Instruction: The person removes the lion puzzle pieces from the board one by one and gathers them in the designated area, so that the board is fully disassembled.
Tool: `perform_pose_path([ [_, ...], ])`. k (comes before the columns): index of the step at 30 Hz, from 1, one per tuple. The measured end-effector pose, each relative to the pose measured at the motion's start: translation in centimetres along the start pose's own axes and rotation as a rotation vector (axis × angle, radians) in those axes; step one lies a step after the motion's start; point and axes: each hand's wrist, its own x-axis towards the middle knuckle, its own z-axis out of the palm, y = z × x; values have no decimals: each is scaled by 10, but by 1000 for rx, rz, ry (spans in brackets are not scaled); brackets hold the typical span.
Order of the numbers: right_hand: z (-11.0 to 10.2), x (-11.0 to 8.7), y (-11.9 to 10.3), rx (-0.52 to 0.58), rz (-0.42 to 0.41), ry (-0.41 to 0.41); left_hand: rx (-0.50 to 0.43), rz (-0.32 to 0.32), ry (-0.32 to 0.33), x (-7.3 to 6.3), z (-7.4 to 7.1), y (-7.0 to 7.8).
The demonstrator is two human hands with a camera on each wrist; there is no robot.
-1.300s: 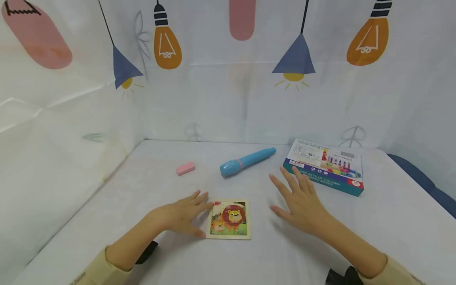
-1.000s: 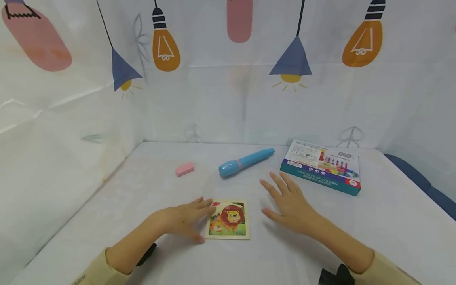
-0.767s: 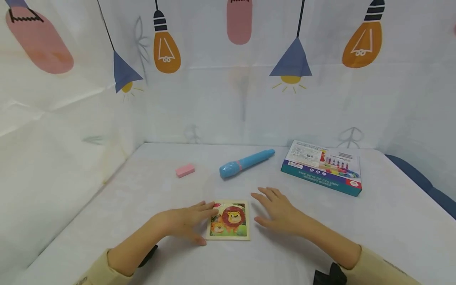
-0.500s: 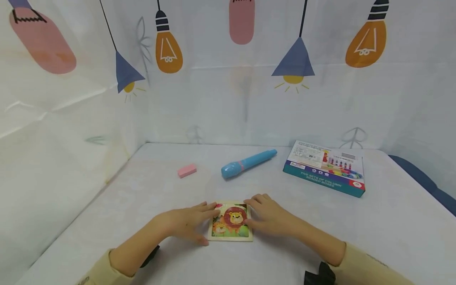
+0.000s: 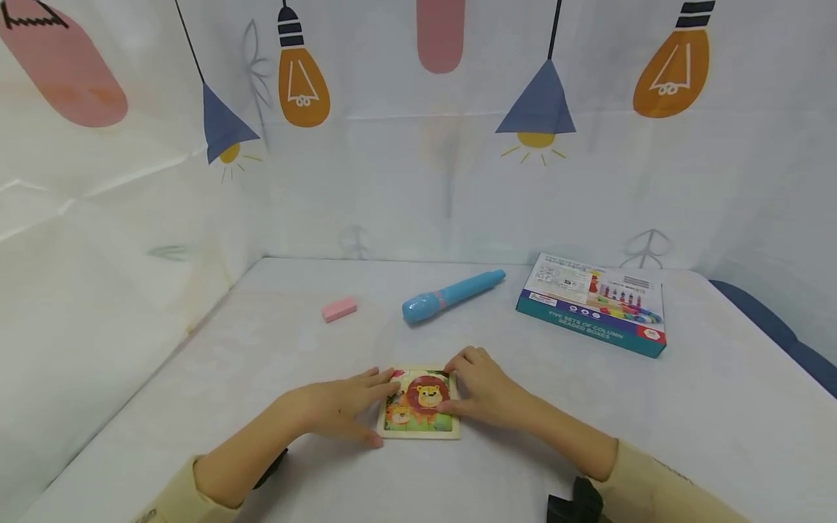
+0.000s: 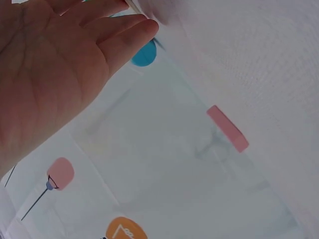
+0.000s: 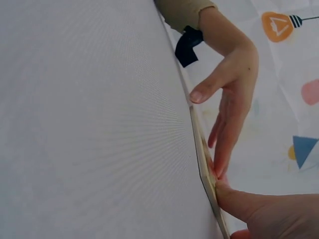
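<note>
The lion puzzle (image 5: 421, 423) lay on the table (image 5: 275, 312). The left hand (image 5: 340, 407), fingers extended, touched its nine o'clock edge; the right hand (image 5: 489, 392) pinched three o'clock. Unequal pressure could have tilted it, loosening pieces.

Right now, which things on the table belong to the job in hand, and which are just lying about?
Seemingly in the job:
lion puzzle, between both hands
left hand, at its left side
right hand, gripping its right side

Apparently lying about, untouched:
pink block
blue tube
box
</note>
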Motion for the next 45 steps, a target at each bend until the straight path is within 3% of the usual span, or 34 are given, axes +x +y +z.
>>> perform_pose_path([
  [6, 2, 4, -3, -5, 53, 2, 11, 22, 19, -2, 1, 1],
  [12, -1, 11, -8, -14, 126, -34, 110, 132, 45, -2, 5, 6],
  [18, -2, 15, -8, 61, 184, -40, 186, 228, 42, -4, 11, 15],
  [31, 3, 10, -7, 185, 187, 8, 287, 259, 95, -5, 15, 19],
  [36, 4, 7, -9, 129, 169, 34, 316, 281, 124, -4, 16, 19],
  [41, 4, 4, -13, -42, 94, 52, 328, 289, 137, -3, 17, 20],
  [45, 3, 2, -16, -157, 65, 18, 327, 287, 141, -3, 17, 20],
])
